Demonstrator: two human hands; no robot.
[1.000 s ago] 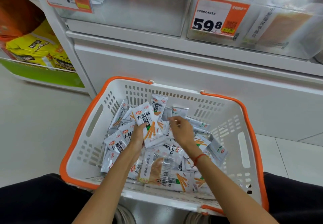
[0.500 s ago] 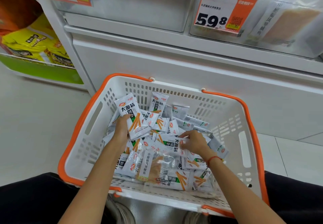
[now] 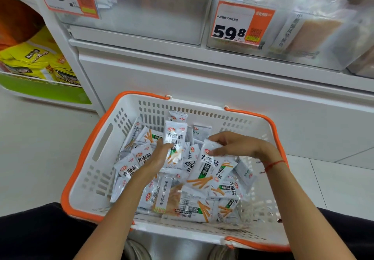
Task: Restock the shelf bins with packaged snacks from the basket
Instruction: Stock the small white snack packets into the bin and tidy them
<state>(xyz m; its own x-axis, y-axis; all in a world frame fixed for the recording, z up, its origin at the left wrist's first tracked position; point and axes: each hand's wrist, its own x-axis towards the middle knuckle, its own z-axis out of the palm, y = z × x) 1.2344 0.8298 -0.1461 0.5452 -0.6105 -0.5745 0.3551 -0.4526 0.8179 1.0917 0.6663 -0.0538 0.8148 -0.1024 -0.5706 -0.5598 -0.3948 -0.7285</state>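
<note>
1. Head view looks down into a white plastic basket (image 3: 97, 170) with slotted walls and an orange rim, standing on a pale tiled floor (image 3: 40, 148) against the white base of a shelf unit (image 3: 202, 77).
2. Glossy, flat, rectangular snack packets (image 3: 141, 159), white with green panels and orange stick pictures, lie in a loose heap across the basket's bottom; one clear-windowed pack (image 3: 168, 197) lies near the front wall.
3. Left hand (image 3: 159, 156) has its fingers curled round an upright packet (image 3: 175, 146), raised above the middle of the heap.
4. Right hand (image 3: 236, 146), with a red string at the wrist, pinches the top edge of a second packet (image 3: 208, 170) between thumb and fingertips; that packet hangs tilted over the right half of the heap.
5. Two hands are near each other, their packets apart.
6. Clear plastic shelf bins sit above: the left bin (image 3: 151, 16) shows a few packets at its back left and much open room; the right bin (image 3: 303, 28) holds clear-wrapped packs.
7. Orange price tags (image 3: 240, 24) hang on both bin fronts.
8. Open air lies between the basket rim and the bins.
9. Yellow bags (image 3: 36, 61) fill a neighbouring rack on the left.
</note>
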